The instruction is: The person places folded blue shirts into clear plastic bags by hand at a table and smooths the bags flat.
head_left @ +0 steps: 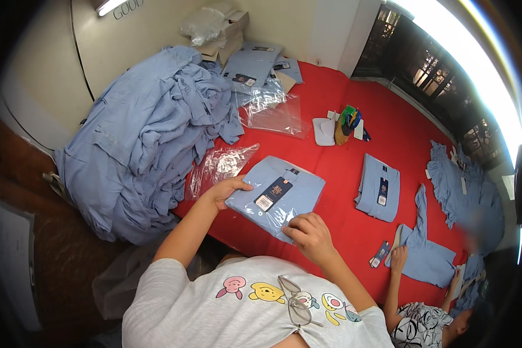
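Folded blue garment [300,194] in clear bag [272,225], dark tag [274,193]: centre of frame. Left hand [230,190] grips left edge; right hand [310,233] pinches lower-right edge. Blue garment heap [151,133]: left of frame.

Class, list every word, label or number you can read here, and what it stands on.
Pale wall: dark capital lettering, legible, not copied out.
Held bagged shirt: navy tag, barcode sticker; fine print too small.
Folded shirt: dark tag, too small.
Table: loose tag, too small.
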Tool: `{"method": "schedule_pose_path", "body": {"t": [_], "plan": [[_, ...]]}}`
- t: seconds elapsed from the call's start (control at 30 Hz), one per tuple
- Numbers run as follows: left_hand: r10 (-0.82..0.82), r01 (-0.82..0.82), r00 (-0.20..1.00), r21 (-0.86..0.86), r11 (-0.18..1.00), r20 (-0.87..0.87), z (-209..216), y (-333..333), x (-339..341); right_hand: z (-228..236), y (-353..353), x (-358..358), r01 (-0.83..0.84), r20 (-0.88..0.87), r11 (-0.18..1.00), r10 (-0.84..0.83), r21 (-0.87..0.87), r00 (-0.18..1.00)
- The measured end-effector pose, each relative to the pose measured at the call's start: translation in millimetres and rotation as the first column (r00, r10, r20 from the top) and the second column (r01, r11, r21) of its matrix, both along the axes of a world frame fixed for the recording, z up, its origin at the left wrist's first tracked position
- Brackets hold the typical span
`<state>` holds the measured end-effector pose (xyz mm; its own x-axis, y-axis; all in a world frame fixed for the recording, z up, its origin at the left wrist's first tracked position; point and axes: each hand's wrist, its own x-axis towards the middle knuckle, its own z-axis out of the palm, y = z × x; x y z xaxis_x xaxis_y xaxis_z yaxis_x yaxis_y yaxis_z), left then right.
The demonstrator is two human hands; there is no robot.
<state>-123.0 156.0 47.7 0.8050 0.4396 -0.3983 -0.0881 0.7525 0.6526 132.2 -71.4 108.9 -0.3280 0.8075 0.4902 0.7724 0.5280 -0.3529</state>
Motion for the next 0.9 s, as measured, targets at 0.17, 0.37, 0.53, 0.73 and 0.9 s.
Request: {"method": "schedule_pose_path", "body": {"t": [0.17, 0.37, 0.53, 0.73, 0.9], "plan": [[0.069, -0.07, 0.998, 0.232, 0.97, 0.01, 20.7, 106.8, 40.4, -12.4, 48.1, 8.6, 0.348, -0.169, 0.935, -0.355, -0.072, 0.919], [0.396, -0.464, 0.875, 0.249, 0.85, 0.277, 48.1, 296.9, 105.8, -84.4, 143.0, 30.9, 0.436, -0.419, 0.752, -0.645, -0.494, 0.639], [0.704, -0.712, 0.702, 0.082, 0.698, 0.107, -11.3, 388.8, 109.7, -127.9, 288.2, 53.7, 0.652, -0.264, 0.675, -0.736, -0.345, 0.623], [0.484, -0.481, 0.874, 0.201, 0.854, 0.035, -74.3, 303.1, 91.7, -146.6, 364.5, 80.4, 0.632, -0.044, 0.423, -0.851, -0.649, 0.524], [0.597, 0.479, 0.652, 0.864, 0.153, -0.467, -82.5, 161.0, 16.5, -138.0, 325.9, 50.1, 0.635, -0.307, 0.608, -0.792, -0.477, 0.528]]}}
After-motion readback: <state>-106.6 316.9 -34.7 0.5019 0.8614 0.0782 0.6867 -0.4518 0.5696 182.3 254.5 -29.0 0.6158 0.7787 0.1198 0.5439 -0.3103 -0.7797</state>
